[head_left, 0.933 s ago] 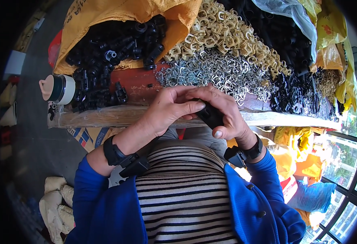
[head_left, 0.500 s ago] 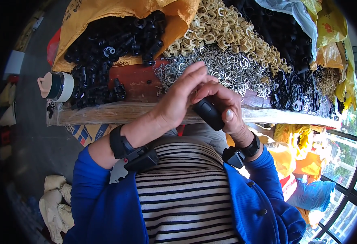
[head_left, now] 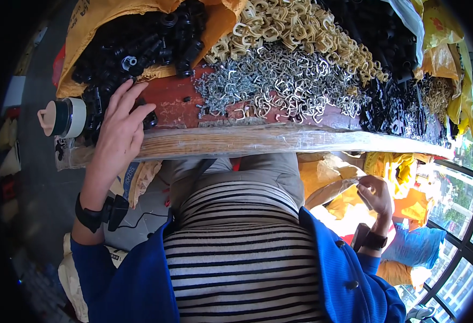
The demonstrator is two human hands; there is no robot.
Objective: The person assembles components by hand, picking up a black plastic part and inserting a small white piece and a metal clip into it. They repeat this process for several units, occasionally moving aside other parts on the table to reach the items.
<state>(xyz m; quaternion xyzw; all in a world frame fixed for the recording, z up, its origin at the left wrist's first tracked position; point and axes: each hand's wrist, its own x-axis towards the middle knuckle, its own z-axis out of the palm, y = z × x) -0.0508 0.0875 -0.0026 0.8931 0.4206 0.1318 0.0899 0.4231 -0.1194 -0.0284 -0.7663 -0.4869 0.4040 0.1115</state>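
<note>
My left hand (head_left: 119,125) reaches over the table's left end, fingers spread and bent over black plastic fittings (head_left: 99,110). One black fitting (head_left: 149,116) lies partly under its fingers. Nothing shows gripped there. Below the table's edge on the right, my right hand (head_left: 376,195) is curled, its thumb and fingertips pinched at the pale rim of an open yellow bag (head_left: 330,185). What lies inside that bag is hard to make out in the glare. An orange-yellow sack (head_left: 99,27) full of black fittings (head_left: 155,46) lies open at the far left.
A white and dark green lidded cup (head_left: 75,117) stands at the table's left end. Heaped across the table (head_left: 174,102) are silver metal clips (head_left: 295,81), beige clips (head_left: 301,32) and small black pieces (head_left: 392,110). A wrapped wooden edge (head_left: 236,140) runs along the front.
My hands, together over the front edge before, have parted. The left went left to the black fittings; the right moved down and right to the bag. The black fitting it held is out of sight.
</note>
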